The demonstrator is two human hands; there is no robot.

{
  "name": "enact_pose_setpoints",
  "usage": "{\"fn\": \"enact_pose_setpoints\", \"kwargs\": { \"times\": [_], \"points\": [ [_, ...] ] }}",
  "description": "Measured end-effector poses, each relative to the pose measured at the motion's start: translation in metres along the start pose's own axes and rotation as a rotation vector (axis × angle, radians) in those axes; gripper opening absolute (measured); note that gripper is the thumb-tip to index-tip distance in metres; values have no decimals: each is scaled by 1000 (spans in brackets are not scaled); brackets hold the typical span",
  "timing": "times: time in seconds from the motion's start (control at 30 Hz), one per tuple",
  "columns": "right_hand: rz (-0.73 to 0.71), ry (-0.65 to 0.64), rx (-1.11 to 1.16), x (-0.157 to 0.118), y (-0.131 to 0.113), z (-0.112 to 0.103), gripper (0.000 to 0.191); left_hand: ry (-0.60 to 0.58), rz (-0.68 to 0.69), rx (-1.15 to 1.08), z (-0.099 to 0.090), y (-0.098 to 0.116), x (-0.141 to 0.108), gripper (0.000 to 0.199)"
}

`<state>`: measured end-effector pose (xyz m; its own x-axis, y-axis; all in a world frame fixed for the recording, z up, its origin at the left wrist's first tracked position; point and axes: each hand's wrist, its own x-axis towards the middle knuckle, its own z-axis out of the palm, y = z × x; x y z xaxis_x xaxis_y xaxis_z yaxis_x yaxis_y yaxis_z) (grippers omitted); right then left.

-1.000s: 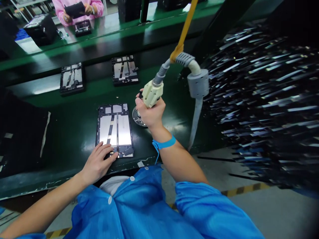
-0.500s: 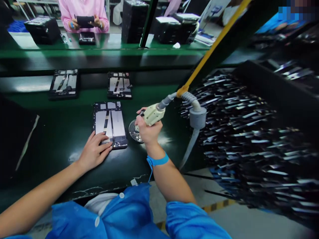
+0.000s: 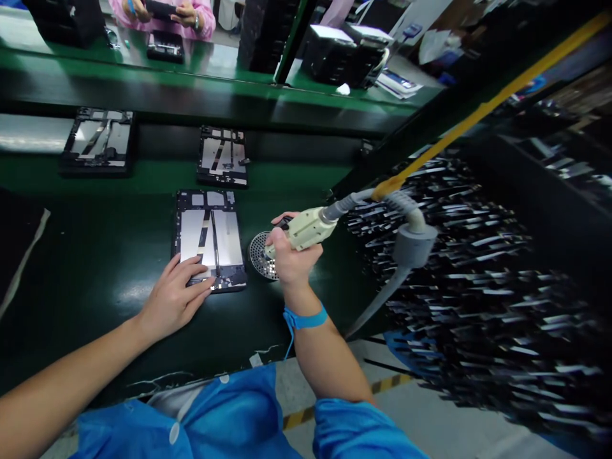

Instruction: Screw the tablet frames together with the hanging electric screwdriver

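An opened tablet (image 3: 224,236), its inside facing up with a pale metal plate and dark ribbon cables, lies in front of me. My left hand (image 3: 179,290) rests on its lower left corner, fingers stretched out and slightly apart. To the right, my right hand (image 3: 294,252) is wrapped round a cream electric screwdriver (image 3: 310,228) with a grey cable. The driver's front end is over a round perforated metal screw tray (image 3: 259,256) beside the tablet; its bit is hidden by the fingers. A blue strap circles my right wrist.
Two more opened tablets (image 3: 99,141) (image 3: 222,157) lie behind on the green bench (image 3: 119,236). At right stands a large bin-like mass of dark strips (image 3: 478,274). A yellow cord (image 3: 478,118) supports the screwdriver cable. Across the bench, a person in pink (image 3: 162,16) holds a dark device.
The view has tilted down and turned, so the background sits differently. My left hand stays on the tablet, and my right hand still holds the screwdriver at the screw tray.
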<state>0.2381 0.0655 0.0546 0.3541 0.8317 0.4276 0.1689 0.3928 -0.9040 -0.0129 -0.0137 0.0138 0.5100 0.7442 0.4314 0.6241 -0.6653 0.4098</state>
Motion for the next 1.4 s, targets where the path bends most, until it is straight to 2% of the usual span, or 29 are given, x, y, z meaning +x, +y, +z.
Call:
{"fn": "enact_pose_setpoints", "kwargs": {
  "times": [0.9, 1.13, 1.23, 1.4],
  "points": [
    [22, -4, 6, -1, -1, 3, 18, 23, -5, -20, 2, 2, 0, 26],
    [-34, -8, 122, -3, -23, 6, 15, 30, -28, -17, 5, 3, 1, 24],
    [-35, -77, 261, -15, -39, 17, 18, 31, -31, -19, 6, 2, 1, 24],
    [30, -337, 318, -44, -49, 35, 23, 31, -31, -23, 5, 2, 1, 25]
  ]
}}
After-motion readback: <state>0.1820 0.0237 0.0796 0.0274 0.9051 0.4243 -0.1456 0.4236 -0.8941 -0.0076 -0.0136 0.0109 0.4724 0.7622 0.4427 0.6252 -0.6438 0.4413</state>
